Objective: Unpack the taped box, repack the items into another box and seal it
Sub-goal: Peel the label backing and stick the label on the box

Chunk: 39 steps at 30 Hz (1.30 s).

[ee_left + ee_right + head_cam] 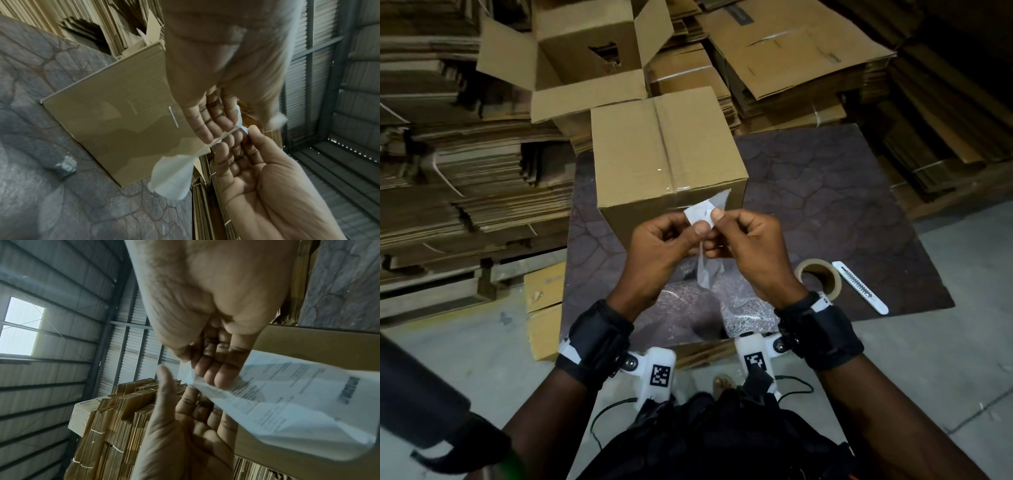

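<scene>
Two hands [661, 240] [746, 236], one label [700, 214]

From the head cam we look steeply down and fwd over both forearms at the left hand [659, 243] and right hand [744, 240], which meet just in front of the sealed box [664, 150] on the dark mat [842, 192]. Each wrist cam sits v. close under its own palm and looks along the fingers [207, 120], tipped up twd stacked flat cardboard [123, 410] and the corrugated wall [51, 288]. All 3 views share the hands' meeting point w/ the paper slip [287, 395] and one box face.
</scene>
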Motion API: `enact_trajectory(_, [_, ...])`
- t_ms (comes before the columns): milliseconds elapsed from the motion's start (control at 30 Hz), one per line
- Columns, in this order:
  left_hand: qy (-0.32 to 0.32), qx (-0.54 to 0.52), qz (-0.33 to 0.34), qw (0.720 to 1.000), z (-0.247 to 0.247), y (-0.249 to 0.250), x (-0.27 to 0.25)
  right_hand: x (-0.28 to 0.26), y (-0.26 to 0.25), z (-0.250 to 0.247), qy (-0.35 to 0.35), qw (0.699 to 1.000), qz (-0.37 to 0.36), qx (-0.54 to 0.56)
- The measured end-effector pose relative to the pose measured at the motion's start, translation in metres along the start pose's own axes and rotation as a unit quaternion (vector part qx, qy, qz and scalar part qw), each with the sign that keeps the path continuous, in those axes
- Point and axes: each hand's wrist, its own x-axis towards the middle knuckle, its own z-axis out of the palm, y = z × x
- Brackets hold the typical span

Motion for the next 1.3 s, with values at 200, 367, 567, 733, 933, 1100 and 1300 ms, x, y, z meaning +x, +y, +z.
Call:
enact_trajectory(200, [0.02, -0.005, -0.022, 1.0, -0.0031, -0.006, 0.0023, -0.0002, -0.0016, -0.0009, -0.017, 0.999, 0.011, 0.034])
enact_trajectory(367, [0.041, -0.045, -0.067, 0.996, -0.003, -0.0057, 0.0035, -0.0016, -0.0021, -0.0028, -0.047, 0.996, 0.028, 0.07])
enact_trajectory(567, [0.044, -0.051, -0.087, 0.994, -0.0039, -0.0028, 0.0044, -0.0013, -0.0021, -0.0045, -0.056, 0.993, 0.036, 0.092])
enact_trajectory(733, [0.042, -0.025, -0.07, 0.996, -0.0032, -0.0007, 0.0037, -0.0009, -0.0011, -0.0035, -0.047, 0.998, 0.013, 0.039])
enact_trajectory(933, [0.037, 0.042, -0.03, 0.998, -0.0037, -0.0002, 0.0037, 0.0017, 0.0014, -0.0021, -0.032, 0.999, 0.018, 0.007])
enact_trajectory(1100, [0.025, 0.061, -0.043, 0.997, -0.004, -0.0017, 0.0067, 0.0031, 0.0032, -0.0038, -0.044, 0.997, 0.052, 0.022])
enact_trajectory(1300, [0.007, 0.072, -0.044, 0.996, -0.0069, -0.0004, 0.0081, 0.0023, 0.0024, -0.0057, -0.053, 0.996, 0.07, 0.03])
